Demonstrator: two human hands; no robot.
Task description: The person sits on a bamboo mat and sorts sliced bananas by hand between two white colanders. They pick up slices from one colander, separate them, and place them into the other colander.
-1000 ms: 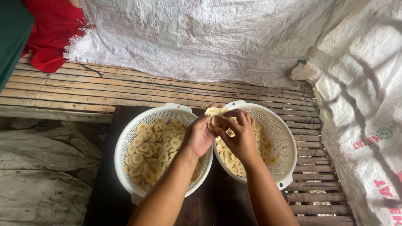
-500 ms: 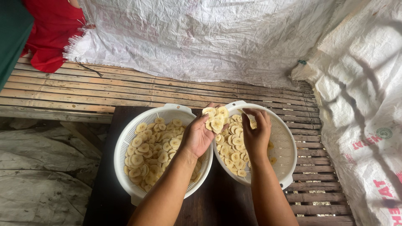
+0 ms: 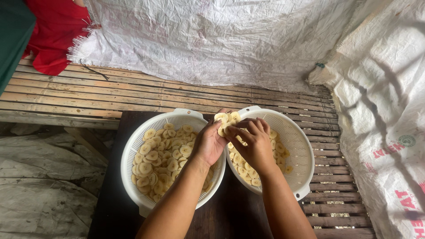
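Observation:
Two white plastic colander baskets stand side by side on a dark wooden surface (image 3: 230,212). The left basket (image 3: 133,146) holds several pale yellow banana slices (image 3: 159,159); the right basket (image 3: 301,146) holds fewer slices (image 3: 239,166), mostly on its left side. My left hand (image 3: 208,144) is raised between the baskets and holds a small stack of banana slices (image 3: 226,119). My right hand (image 3: 250,144) is over the right basket, its fingertips touching that stack.
A slatted bamboo platform (image 3: 110,95) runs behind the baskets. White woven sacking (image 3: 221,40) hangs at the back and a printed sack (image 3: 385,110) lies at the right. Red cloth (image 3: 53,35) sits at the top left. Grey sheeting (image 3: 40,177) covers the lower left.
My right hand dropped away over the right basket half a second ago, then came back to the stack of slices in my left hand. The left hand stayed put.

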